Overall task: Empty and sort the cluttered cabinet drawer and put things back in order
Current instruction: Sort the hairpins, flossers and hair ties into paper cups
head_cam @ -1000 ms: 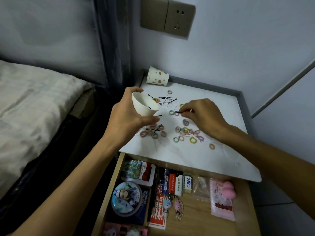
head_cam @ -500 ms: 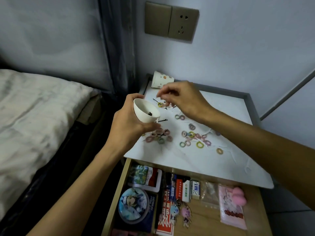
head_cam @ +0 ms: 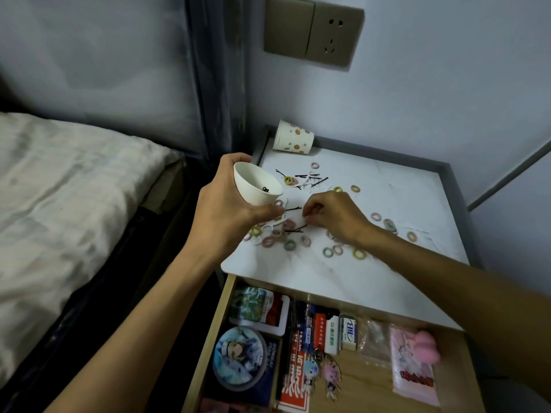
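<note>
Left hand grips the white cup; right hand seemingly pinches a hairpin.

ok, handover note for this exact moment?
Left hand grips the white cup, tilted, with at least one hairpin inside.
Right hand is down at the loose hairpins on the tabletop; grip unclear.
To do: more pins near the back, scattered hair ties, spotted cup on its side, open drawer not emptied.
</note>
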The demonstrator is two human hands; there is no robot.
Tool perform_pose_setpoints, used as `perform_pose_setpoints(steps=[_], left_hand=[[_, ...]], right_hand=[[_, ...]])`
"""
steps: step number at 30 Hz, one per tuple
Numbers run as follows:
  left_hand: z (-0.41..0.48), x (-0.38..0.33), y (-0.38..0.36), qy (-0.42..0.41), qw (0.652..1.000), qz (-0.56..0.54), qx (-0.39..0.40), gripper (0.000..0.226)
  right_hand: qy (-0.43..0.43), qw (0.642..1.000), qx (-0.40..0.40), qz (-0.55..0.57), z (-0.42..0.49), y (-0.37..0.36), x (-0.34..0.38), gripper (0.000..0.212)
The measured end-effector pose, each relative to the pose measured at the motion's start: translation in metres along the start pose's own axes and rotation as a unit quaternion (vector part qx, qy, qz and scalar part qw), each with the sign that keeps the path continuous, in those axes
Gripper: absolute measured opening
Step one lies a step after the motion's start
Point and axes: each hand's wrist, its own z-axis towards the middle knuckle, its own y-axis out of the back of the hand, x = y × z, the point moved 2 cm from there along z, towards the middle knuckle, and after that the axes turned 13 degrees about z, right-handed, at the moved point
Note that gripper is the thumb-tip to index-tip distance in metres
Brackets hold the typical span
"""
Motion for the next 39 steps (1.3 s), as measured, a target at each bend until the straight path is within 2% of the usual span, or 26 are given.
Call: perform_pose_setpoints(steps=[5,9,13,18,20,27,30,32,37,39], left_hand=[[-0.001,-0.001,0.000,-0.003,1.000,0.009,0.000,0.080],[-0.001,-0.002,-0.001,-0.003,1.000,0.006,-0.003,0.080],[0.000,-0.002,-0.001,-0.004,1.000,0.006,-0.003,0.079],[0.001,0.001,0.000,-0.003,1.000,0.015,-0.009,0.080],[0.001,0.002,0.001,-0.002,1.000,0.012,-0.008,0.080],[0.004,0.005,0.004,0.002,1.000,0.020,-0.012,0.083],[0.004,0.003,0.001,0.000,1.000,0.026,-0.006,0.082],[0.004,0.003,-0.002,-0.001,1.000,0.029,0.000,0.082],[0.004,0.002,-0.010,-0.016,0.999,0.031,0.011,0.079],[0.005,0.002,-0.010,-0.017,1.000,0.024,0.007,0.078]], right_hand=[[0.008,0.998,0.017,-0.062,-0.001,0.010,-0.003,0.009],[0.027,0.994,0.018,-0.101,0.000,-0.007,0.005,0.017],[0.057,0.990,0.010,-0.128,-0.001,-0.023,0.011,0.007],[0.160,0.949,0.054,-0.266,-0.004,-0.028,0.013,0.002],[0.155,0.943,0.068,-0.285,-0.006,-0.020,0.012,0.014],[0.140,0.953,0.065,-0.259,-0.005,0.049,0.034,0.013],[0.155,0.979,0.016,-0.133,-0.003,0.071,0.065,0.013],[0.194,0.979,-0.007,-0.061,-0.002,0.074,0.091,0.012],[0.266,0.955,0.100,-0.079,-0.004,0.045,0.136,0.014],[0.279,0.954,0.098,-0.055,-0.002,0.039,0.139,0.014]])
